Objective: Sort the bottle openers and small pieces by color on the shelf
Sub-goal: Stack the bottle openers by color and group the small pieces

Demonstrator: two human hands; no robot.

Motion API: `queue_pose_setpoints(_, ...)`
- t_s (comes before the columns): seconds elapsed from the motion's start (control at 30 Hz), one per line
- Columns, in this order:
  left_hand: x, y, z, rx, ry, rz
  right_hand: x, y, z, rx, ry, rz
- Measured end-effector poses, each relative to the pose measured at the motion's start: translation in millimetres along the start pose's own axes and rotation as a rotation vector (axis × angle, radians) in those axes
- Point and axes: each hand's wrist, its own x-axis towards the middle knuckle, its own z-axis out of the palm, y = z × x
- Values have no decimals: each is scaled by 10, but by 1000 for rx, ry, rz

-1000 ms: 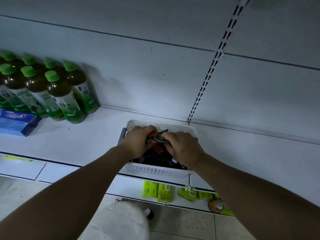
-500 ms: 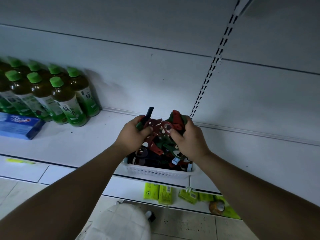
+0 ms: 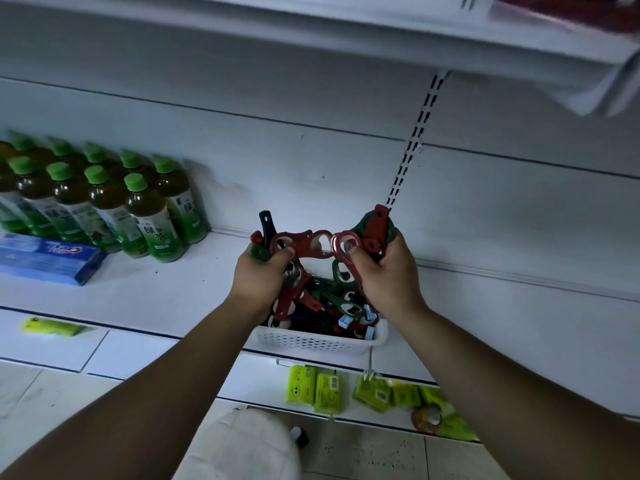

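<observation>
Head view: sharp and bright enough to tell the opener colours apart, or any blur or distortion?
Head view: dim, bluish light, yet the red and green bottle openers between left hand and right hand read sharp; head view, top right: the upper shelf is smeared; head view, edges: shelf lines slant, little bowing.

You've got bare shelf (image 3: 149,299) between the tea bottles (image 3: 145,216) and the basket (image 3: 311,341), a free lane to the back wall (image 3: 311,161). Toothpaste box (image 3: 48,261) lies just in front of the bottles and blocks far left. Right of the basket, the shelf is open all across. The basket sits at the front edge. Above it your left grip (image 3: 258,278) and right grip (image 3: 388,271) each clutch bottle openers (image 3: 311,240), and the bunches seem to meet mid-gap, covering most of the way down in. Upper shelf (image 3: 450,32) overhangs top right.
</observation>
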Motion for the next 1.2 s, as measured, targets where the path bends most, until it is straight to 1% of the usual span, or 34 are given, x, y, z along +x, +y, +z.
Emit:
queue_pose_setpoints(0.1,-252,139,1,3,-18,22,-169,-189,-128,25,-8,-13)
queue_pose_setpoints(0.27,-728,372,16,127,-111,138,-508,-412,-455,4,-10,-32)
queue_pose_setpoints(0.47,-1269,616,196,274,-181,239,-920,-618,-1115,23,21,-40)
queue_pose_setpoints(0.53,-1469,714,320,281,-194,273,-1016,-686,-1360,51,31,-47)
queue_pose_setpoints(0.77,-2286,1029,1030,173,-267,387,-1280,-889,-2501,104,104,-127)
queue_pose_setpoints(0.93,-2765,1241,1646,168,-301,463,-1340,-930,-3289,95,180,-199)
queue_pose_setpoints(1.2,-3274,1729,2659,95,-337,507,-1231,-1113,-4388,101,313,-284)
